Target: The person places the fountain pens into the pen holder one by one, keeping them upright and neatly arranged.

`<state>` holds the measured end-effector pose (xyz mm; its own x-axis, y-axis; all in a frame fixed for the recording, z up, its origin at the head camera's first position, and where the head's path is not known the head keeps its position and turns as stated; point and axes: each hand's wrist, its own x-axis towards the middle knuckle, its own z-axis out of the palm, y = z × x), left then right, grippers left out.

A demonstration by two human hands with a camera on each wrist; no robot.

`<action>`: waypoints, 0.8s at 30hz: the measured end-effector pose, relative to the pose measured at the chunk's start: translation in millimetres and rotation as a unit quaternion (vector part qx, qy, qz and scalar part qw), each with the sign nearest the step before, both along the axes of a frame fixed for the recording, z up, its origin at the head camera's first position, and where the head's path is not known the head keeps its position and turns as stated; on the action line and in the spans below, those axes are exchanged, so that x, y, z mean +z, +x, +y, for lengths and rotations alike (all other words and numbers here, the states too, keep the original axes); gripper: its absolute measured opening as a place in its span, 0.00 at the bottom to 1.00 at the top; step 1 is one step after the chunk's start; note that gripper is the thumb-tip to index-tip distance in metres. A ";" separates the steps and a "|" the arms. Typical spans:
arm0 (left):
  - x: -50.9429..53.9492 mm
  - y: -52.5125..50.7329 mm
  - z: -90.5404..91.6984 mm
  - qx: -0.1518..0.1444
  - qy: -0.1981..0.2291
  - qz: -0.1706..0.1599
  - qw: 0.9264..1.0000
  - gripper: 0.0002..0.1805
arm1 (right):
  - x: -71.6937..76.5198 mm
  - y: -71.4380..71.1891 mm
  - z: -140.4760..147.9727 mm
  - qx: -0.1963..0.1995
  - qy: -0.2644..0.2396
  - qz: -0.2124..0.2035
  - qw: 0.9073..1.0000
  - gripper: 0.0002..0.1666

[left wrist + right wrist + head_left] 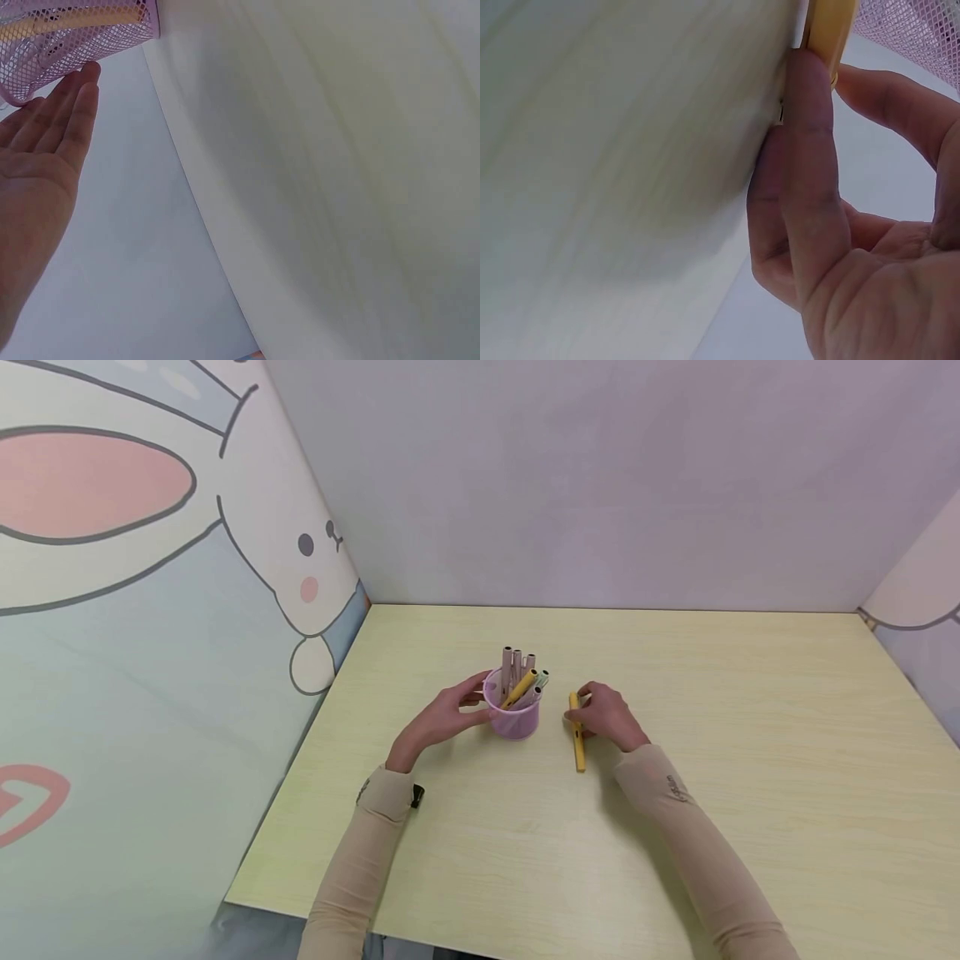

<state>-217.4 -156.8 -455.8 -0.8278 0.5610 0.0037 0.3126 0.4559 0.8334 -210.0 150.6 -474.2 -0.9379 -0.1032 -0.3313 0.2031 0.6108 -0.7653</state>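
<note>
A lilac mesh pen cup (513,723) stands upright on the table, holding several markers, among them a yellow marker (521,688) that leans inside. My left hand (444,717) is at the cup's left side, thumb on the near side and fingers farther back. In the left wrist view, the straight fingers (66,112) touch the mesh. To the right of the cup, my right hand (609,717) pinches another yellow marker (578,752) between thumb and fingers. This marker is at the tabletop; whether it touches the wood cannot be told.
The pale wooden table (750,710) stretches to both sides and toward the back wall (600,485). A wall with a cartoon rabbit (262,527) borders its left edge. A small black object (417,796) shows beside the left cuff.
</note>
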 end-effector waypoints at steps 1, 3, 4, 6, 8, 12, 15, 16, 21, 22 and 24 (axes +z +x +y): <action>0.1 0.0 0.1 0.000 0.000 0.000 1.000 0.41 | 0.0 0.1 -0.1 0.002 0.000 0.000 1.000 0.33; 0.4 0.1 0.3 0.000 0.000 0.000 1.000 0.41 | 0.1 0.1 -0.5 0.003 0.002 0.000 1.000 0.32; 0.7 0.4 0.5 0.000 0.000 0.000 1.000 0.41 | 0.2 0.3 -0.6 0.003 0.003 0.000 1.000 0.31; 1.4 1.1 0.8 0.000 0.000 -0.001 1.000 0.41 | 0.1 0.0 -0.8 0.003 0.003 -0.001 1.000 0.30; 1.9 1.7 1.1 0.001 0.000 -0.003 1.000 0.41 | -0.6 0.1 -0.2 0.001 -0.004 -0.001 1.000 0.29; 2.7 2.5 1.5 0.002 0.000 -0.004 1.000 0.40 | -2.6 0.4 2.8 0.000 -0.031 0.000 1.000 0.29; 2.8 2.6 1.2 0.003 -0.001 -0.007 1.000 0.40 | -4.2 1.0 6.2 0.002 -0.053 0.006 0.999 0.29; 3.0 2.7 1.0 0.004 -0.002 -0.007 1.000 0.40 | -4.8 1.2 7.4 0.003 -0.061 0.009 0.998 0.30; 4.9 3.2 0.8 0.004 -0.002 -0.012 1.000 0.41 | -6.8 2.5 13.2 -0.002 -0.085 0.023 0.996 0.30; 5.2 3.1 0.9 0.003 -0.003 -0.012 1.000 0.41 | -6.8 3.1 14.3 -0.004 -0.091 0.026 0.995 0.30; 5.4 2.9 1.0 0.003 -0.003 -0.012 1.000 0.41 | -6.2 4.4 16.0 -0.008 -0.102 0.030 0.994 0.30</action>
<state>-214.5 -155.8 -450.4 -0.8308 0.5562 -0.0201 0.2897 0.4631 0.8376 -205.7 166.5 -480.3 -0.9574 -0.1464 -0.2488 0.1624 0.4392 -0.8836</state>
